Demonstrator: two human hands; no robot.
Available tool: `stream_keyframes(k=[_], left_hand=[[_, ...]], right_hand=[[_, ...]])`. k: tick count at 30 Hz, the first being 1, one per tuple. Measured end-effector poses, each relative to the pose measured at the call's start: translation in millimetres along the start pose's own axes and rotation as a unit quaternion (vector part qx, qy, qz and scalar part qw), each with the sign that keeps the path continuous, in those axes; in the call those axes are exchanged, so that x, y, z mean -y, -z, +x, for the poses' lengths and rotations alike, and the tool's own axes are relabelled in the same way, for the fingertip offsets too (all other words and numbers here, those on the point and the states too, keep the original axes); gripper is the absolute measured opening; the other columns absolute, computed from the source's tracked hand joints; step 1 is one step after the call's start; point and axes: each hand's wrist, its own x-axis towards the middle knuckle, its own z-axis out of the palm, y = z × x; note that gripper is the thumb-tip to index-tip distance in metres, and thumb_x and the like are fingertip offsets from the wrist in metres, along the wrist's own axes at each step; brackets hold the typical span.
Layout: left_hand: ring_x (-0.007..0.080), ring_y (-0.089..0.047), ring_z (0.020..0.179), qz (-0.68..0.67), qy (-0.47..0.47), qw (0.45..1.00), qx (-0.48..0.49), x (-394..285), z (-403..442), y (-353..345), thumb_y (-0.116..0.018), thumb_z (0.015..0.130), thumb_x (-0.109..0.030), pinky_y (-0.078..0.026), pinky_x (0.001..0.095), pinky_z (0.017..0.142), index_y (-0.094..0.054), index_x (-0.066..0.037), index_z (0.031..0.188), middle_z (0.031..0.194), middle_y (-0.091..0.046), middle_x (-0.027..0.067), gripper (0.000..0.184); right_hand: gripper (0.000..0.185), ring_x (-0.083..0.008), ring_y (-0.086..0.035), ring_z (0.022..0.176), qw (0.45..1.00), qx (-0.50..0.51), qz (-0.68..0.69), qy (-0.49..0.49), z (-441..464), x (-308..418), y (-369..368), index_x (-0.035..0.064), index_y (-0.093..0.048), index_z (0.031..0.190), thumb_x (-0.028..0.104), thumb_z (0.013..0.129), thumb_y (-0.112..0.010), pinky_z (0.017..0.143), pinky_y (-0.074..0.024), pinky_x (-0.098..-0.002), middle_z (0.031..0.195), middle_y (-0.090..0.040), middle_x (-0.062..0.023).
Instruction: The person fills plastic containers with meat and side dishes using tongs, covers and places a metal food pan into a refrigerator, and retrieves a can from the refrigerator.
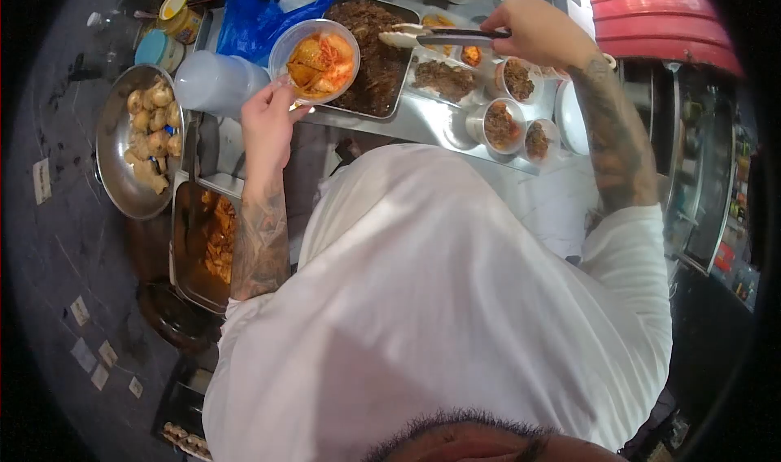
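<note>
The left hand (267,128) pinches the near-left edge of a clear plastic tub (274,55), fingers and thumb pressed to its side; the right hand (541,29) is closed around the dark handles of a pair of tongs (464,36). The tub is held up beside the left part of a metal tray (405,80), and the pale tips of the tongs lie over the dark brown shredded food (358,15) in that tray; whether they grip any of it cannot be told. The step in hand is judged to be portioning, with one hand presenting the tub and the other working the tongs; any transfer between them would call for a level tub and a firm closure of the tips. The tub is round and transparent, its opening toward the viewer. Within it, glossy orange-yellow food (305,62) lies at the left, with bright red shreds (332,49) and paler pieces at the right. To the right of the tray, on the metal counter (439,124), stand open tubs of dark food (477,124), near a smaller portion of crumbled brown food (443,78). Left of the held tub are a translucent container (213,84) and a blue plastic bag (236,15); farther out, a metal bowl (122,169) holds rounded pale-brown pieces, and a deep pan (192,259) holds orange-red food.
</note>
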Motion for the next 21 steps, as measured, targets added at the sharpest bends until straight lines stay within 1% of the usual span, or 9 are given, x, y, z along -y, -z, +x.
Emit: stream_keyframes(k=[2,4,5,8,13,17,18,20,21], left_hand=[[0.0204,-0.067,0.091,0.000,0.004,1.000,0.003,6.9,10.1,-4.9,-0.056,0.099,-0.016,-0.061,0.0343,0.079,-0.061,0.014,0.116,0.103,-0.066,0.0152,0.034],[0.0198,-0.067,0.089,0.017,0.004,1.000,-0.002,13.1,22.2,-9.4,-0.057,0.099,-0.017,-0.062,0.0344,0.078,-0.062,0.013,0.110,0.099,-0.065,0.0144,0.033],[0.0192,-0.066,0.086,0.034,0.007,0.999,-0.010,13.0,24.9,-11.8,-0.057,0.100,-0.018,-0.062,0.0345,0.077,-0.062,0.013,0.105,0.095,-0.064,0.0136,0.032],[0.0185,-0.066,0.085,0.068,0.012,0.998,-0.010,10.1,29.6,-21.2,-0.058,0.100,-0.020,-0.062,0.0341,0.076,-0.063,0.010,0.100,0.093,-0.065,0.0133,0.030],[0.0178,-0.067,0.081,0.094,-0.012,0.995,-0.001,16.0,39.8,-27.2,-0.058,0.100,-0.021,-0.061,0.0322,0.073,-0.063,0.007,0.096,0.089,-0.066,0.0119,0.029],[0.0167,-0.067,0.078,0.122,-0.028,0.992,0.016,11.6,33.3,-40.8,-0.057,0.101,-0.022,-0.060,0.0309,0.071,-0.064,0.005,0.095,0.089,-0.068,0.0114,0.028],[0.0167,-0.067,0.078,0.123,-0.027,0.992,0.016,6.3,28.9,-47.0,-0.057,0.101,-0.022,-0.060,0.0309,0.071,-0.064,0.005,0.095,0.089,-0.068,0.0114,0.028],[0.0162,-0.068,0.078,0.094,-0.035,0.995,0.026,-2.5,18.3,-57.8,-0.056,0.101,-0.020,-0.060,0.0308,0.072,-0.063,0.005,0.095,0.090,-0.069,0.0111,0.027],[0.0162,-0.068,0.078,0.094,-0.034,0.995,0.025,-1.2,17.1,-58.8,-0.056,0.101,-0.020,-0.060,0.0308,0.072,-0.063,0.005,0.095,0.090,-0.069,0.0111,0.027]], right_hand=[[0.031,-0.0287,-0.070,0.081,1.000,0.012,0.005,0.020,-8.1,-6.9,19.4,0.0025,-0.073,0.109,0.016,0.081,-0.071,0.075,-0.0548,-0.0382,0.088,-0.073,-0.0171],[0.032,-0.0244,-0.070,0.073,0.990,0.047,0.106,-0.076,-18.5,-0.7,38.7,0.0009,-0.072,0.113,0.013,0.083,-0.069,0.070,-0.0548,-0.0349,0.084,-0.072,-0.0170],[0.033,-0.0196,-0.068,0.068,0.995,0.013,0.096,-0.025,-23.3,-6.3,42.0,-0.0007,-0.070,0.115,0.010,0.084,-0.067,0.065,-0.0538,-0.0324,0.080,-0.071,-0.0163],[0.036,-0.0173,-0.068,0.071,0.991,0.022,0.115,-0.067,-43.1,-5.8,66.5,-0.0009,-0.069,0.119,0.010,0.084,-0.067,0.067,-0.0536,-0.0312,0.082,-0.071,-0.0161],[0.035,-0.0147,-0.069,0.081,0.991,-0.043,0.130,0.007,-78.1,-12.6,89.7,-0.0002,-0.068,0.121,0.003,0.086,-0.066,0.074,-0.0556,-0.0313,0.094,-0.073,-0.0118],[0.037,-0.0189,-0.072,0.081,0.988,-0.042,0.151,0.011,-77.4,20.8,96.9,-0.0004,-0.069,0.120,0.003,0.083,-0.068,0.075,-0.0564,-0.0333,0.095,-0.074,-0.0148],[0.028,-0.0261,-0.071,0.077,0.993,-0.005,0.118,-0.009,-70.2,38.6,99.9,0.0029,-0.072,0.106,0.011,0.080,-0.068,0.071,-0.0562,-0.0379,0.085,-0.072,-0.0156],[0.021,-0.0333,-0.070,0.073,0.995,0.035,0.085,-0.028,-66.2,45.2,91.8,0.0062,-0.075,0.092,0.019,0.077,-0.067,0.068,-0.0560,-0.0424,0.075,-0.069,-0.0165],[0.028,-0.0294,-0.072,0.076,0.997,-0.007,0.072,0.022,-63.9,42.7,77.3,0.0030,-0.072,0.105,0.011,0.078,-0.068,0.072,-0.0563,-0.0385,0.085,-0.072,-0.0177]])
